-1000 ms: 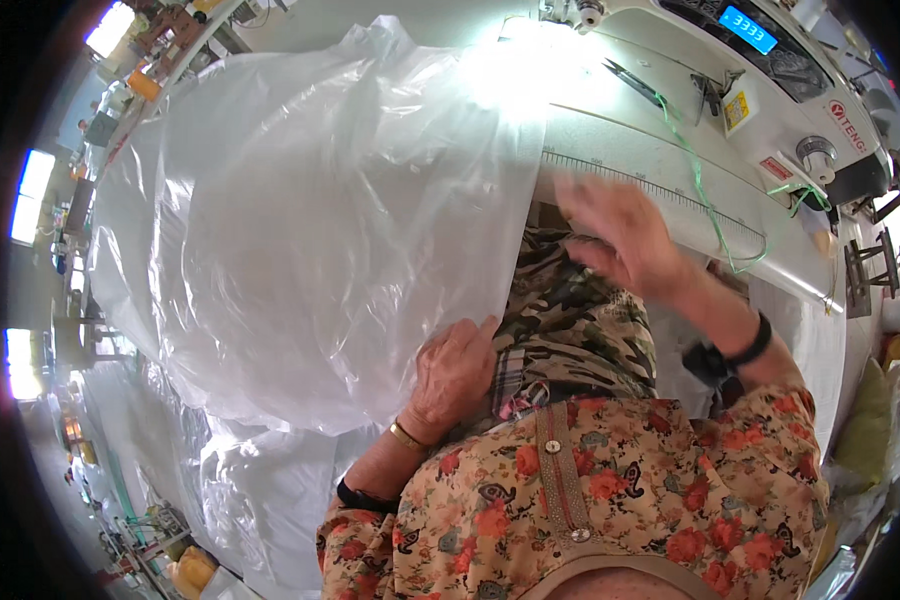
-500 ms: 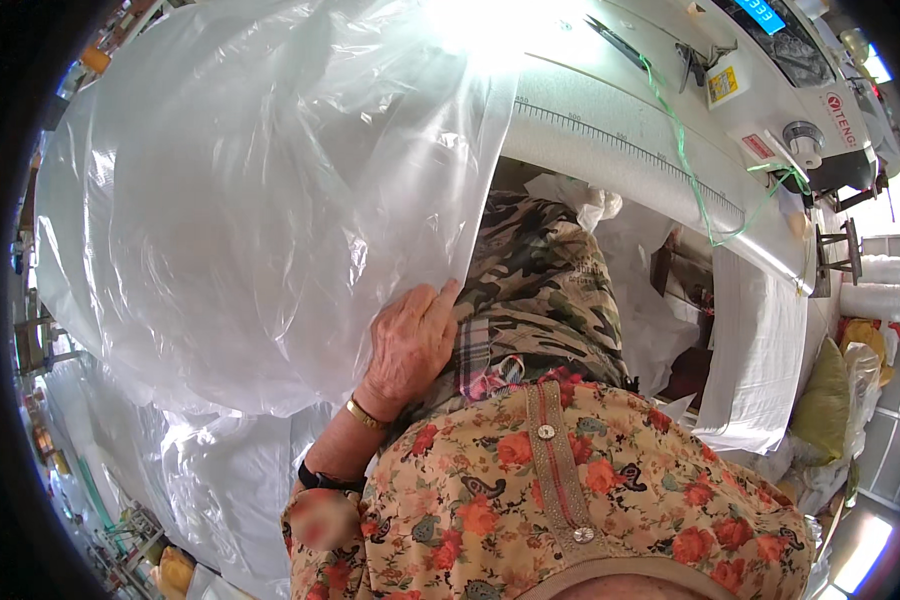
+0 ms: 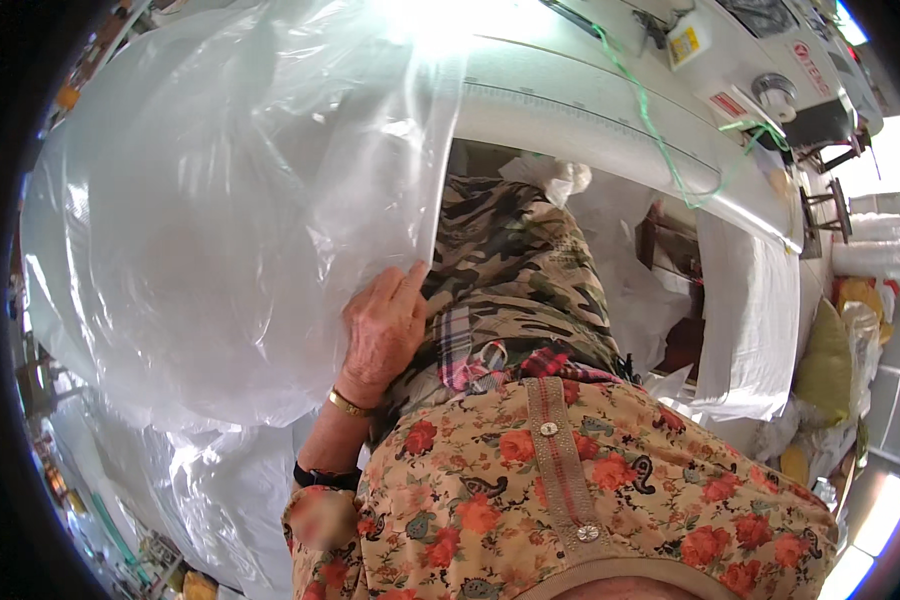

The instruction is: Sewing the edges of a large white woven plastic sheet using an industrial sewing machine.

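Note:
A large clear plastic sheet (image 3: 200, 230), puffed out and wrinkled, spreads over the left side and hangs off the worktable (image 3: 560, 135). At its lower right edge is my left hand (image 3: 382, 325), back up, with the fingers together and the tips at the sheet's border. The thumb is hidden, and the fingers appear closed on the plastic. My left wrist carries a gold bracelet and a dark band. My right hand does not show; bright glare covers the top of the sheet.
A ruled scale runs along the table's front edge. Beyond it stand a white machine (image 3: 745, 75) with a knob, a green cord (image 3: 650, 120) and a dark slim tool (image 3: 570, 16). White material (image 3: 745, 310) hangs below the table at right, near an olive sack (image 3: 823, 365).
The view has shifted, so the table and machine sit higher and further left. My left hand remains at the sheet's edge, and the plastic's folds have changed slightly.

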Tool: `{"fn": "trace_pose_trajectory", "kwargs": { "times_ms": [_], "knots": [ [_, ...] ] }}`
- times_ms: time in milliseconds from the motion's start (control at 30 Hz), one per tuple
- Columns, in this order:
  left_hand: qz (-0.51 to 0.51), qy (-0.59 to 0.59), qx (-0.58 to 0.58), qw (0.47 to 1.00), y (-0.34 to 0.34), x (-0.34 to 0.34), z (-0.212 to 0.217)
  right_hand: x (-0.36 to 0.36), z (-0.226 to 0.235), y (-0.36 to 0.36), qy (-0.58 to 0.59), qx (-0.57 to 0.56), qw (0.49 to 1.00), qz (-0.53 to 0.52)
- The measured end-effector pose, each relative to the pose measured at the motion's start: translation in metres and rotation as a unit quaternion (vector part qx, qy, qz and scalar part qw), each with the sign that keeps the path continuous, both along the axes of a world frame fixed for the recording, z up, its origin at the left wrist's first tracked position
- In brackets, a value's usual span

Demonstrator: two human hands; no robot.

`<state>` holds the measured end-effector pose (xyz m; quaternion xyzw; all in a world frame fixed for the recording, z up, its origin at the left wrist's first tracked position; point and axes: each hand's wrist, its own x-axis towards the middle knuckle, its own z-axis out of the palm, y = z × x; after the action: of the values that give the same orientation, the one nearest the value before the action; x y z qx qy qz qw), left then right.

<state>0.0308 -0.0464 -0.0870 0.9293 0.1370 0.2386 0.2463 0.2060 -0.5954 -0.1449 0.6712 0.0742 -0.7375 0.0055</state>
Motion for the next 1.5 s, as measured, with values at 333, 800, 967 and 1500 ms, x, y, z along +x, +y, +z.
{"fn": "trace_pose_trajectory", "kwargs": {
  "times_ms": [333,800,967,1500],
  "knots": [
    [-0.011,-0.003,0.013,1.0,0.003,0.005,-0.002,0.054,0.126,0.16,0.222,0.022,0.972,0.072],
    [0.013,0.027,0.026,0.999,-0.001,0.003,-0.006,0.048,0.137,0.212,0.17,0.117,0.955,0.212],
    [-0.012,0.019,0.021,1.0,-0.002,0.008,-0.008,0.036,0.13,0.176,0.094,0.084,0.977,0.173],
    [0.017,0.023,-0.023,0.999,-0.001,0.003,-0.015,0.052,0.121,0.106,0.047,0.153,0.987,-0.028]
  ]
}}
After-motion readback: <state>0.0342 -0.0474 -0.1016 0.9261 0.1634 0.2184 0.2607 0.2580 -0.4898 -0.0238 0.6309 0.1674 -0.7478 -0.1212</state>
